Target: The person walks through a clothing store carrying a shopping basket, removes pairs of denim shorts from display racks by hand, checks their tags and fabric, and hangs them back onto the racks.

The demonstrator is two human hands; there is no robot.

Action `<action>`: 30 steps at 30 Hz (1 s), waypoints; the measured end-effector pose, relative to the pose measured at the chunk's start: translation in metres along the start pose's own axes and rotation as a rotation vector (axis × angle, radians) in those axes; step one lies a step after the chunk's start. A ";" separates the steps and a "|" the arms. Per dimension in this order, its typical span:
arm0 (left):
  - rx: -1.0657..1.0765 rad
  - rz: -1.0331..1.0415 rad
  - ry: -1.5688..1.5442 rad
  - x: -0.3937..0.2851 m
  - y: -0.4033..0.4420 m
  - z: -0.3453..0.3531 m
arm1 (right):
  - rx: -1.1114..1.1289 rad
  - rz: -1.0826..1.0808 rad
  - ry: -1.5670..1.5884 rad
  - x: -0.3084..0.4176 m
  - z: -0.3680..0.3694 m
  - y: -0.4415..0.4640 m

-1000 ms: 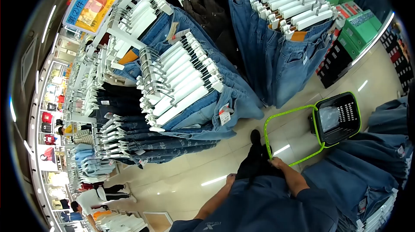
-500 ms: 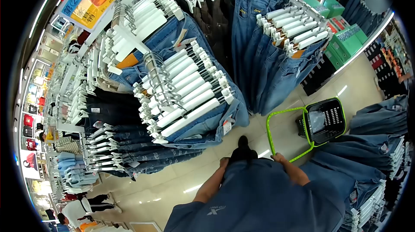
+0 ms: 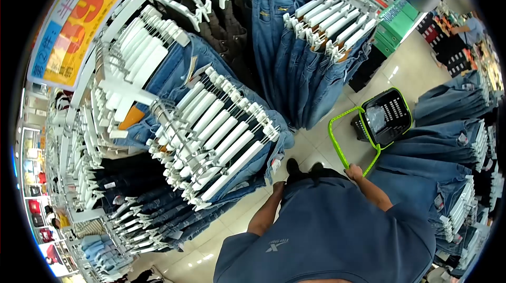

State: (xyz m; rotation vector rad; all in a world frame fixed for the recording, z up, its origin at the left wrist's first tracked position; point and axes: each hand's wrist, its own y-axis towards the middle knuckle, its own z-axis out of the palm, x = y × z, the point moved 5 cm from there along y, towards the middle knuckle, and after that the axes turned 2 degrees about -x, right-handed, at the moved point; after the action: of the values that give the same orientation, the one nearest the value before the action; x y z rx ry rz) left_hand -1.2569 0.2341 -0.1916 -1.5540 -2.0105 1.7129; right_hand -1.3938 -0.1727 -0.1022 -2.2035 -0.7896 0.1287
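Note:
My right hand (image 3: 354, 171) is closed around the green handle (image 3: 337, 148) of a black basket (image 3: 389, 117), which stands on the floor to the right with a clear plastic item inside. My left hand (image 3: 279, 187) hangs beside my body, near the lower edge of the hanging jeans; its fingers are too small and dark to make out. Ahead of it, blue jeans (image 3: 270, 169) hang from white clip hangers (image 3: 221, 138) on a metal rack arm.
More jeans (image 3: 311, 80) hang at the upper middle, and others (image 3: 437, 146) line the right side. Green boxes (image 3: 395, 19) stack at the upper right. A price sign (image 3: 76, 30) hangs upper left. Another person (image 3: 469, 30) is at the far right.
The view has moved forward along the racks. The basket has come along with my right hand still on its handle. The person in white at the lower left has mostly left the view.

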 end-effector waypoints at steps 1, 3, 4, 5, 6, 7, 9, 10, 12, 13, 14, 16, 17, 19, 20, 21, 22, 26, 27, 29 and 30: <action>-0.014 -0.086 -0.170 -0.012 -0.011 -0.003 | 0.029 0.037 0.019 -0.001 -0.001 -0.002; -0.022 -0.198 -0.363 -0.025 -0.019 -0.004 | 0.048 0.071 0.039 -0.004 -0.001 -0.003; -0.015 -0.225 -0.385 -0.025 -0.019 -0.003 | 0.060 0.090 0.050 -0.009 0.002 -0.003; -0.007 -0.249 -0.405 -0.026 -0.018 -0.003 | 0.038 0.105 0.061 -0.013 0.004 -0.001; 0.004 -0.251 -0.388 -0.029 -0.015 -0.002 | 0.016 0.120 0.070 -0.017 0.005 0.002; 0.015 -0.256 -0.371 -0.028 -0.011 0.000 | -0.003 0.137 0.078 -0.020 0.004 0.000; 0.028 -0.281 -0.361 -0.022 -0.007 0.006 | -0.030 0.114 0.071 -0.024 -0.002 0.002; 0.027 -0.298 -0.369 -0.025 -0.004 0.008 | -0.046 0.097 0.066 -0.024 -0.008 0.004; 0.012 -0.308 -0.404 -0.032 0.000 0.012 | -0.071 0.065 0.042 -0.023 -0.021 0.008; 0.000 -0.304 -0.430 -0.036 0.001 0.015 | -0.058 0.047 0.040 -0.025 -0.028 0.012; -0.012 -0.299 -0.459 -0.041 0.002 0.020 | -0.048 0.028 0.037 -0.027 -0.035 0.018; -0.018 -0.283 -0.483 -0.051 0.007 0.030 | 0.021 0.011 0.026 -0.032 -0.044 0.036; -0.066 -0.262 -0.547 -0.056 0.009 0.038 | 0.059 0.006 0.015 -0.040 -0.046 0.043; -0.085 -0.356 -0.531 -0.069 0.013 0.055 | 0.080 -0.013 0.011 -0.052 -0.055 0.061; -0.106 -0.397 -0.516 -0.078 0.012 0.066 | 0.090 -0.023 0.011 -0.058 -0.061 0.070; -0.095 -0.388 -0.498 -0.089 0.011 0.080 | 0.068 -0.032 0.009 -0.064 -0.066 0.078; -0.115 -0.302 -0.317 -0.096 0.017 0.093 | 0.086 -0.058 0.017 -0.072 -0.069 0.089; -0.253 -0.065 0.155 -0.130 0.042 0.145 | 0.100 -0.154 0.030 -0.092 -0.087 0.121; -0.308 -0.034 0.198 -0.139 0.045 0.154 | 0.103 -0.187 0.005 -0.101 -0.091 0.128; -0.330 -0.033 0.198 -0.168 0.040 0.162 | 0.064 -0.261 -0.026 -0.116 -0.103 0.136; -0.338 -0.035 0.199 -0.180 0.038 0.165 | 0.064 -0.303 -0.037 -0.129 -0.104 0.141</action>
State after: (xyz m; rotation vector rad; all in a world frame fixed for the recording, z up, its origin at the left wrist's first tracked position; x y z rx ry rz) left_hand -1.2480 -0.0130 -0.1892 -1.6907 -2.2907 1.1947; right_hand -1.3928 -0.3850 -0.1495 -2.0010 -1.1133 0.0429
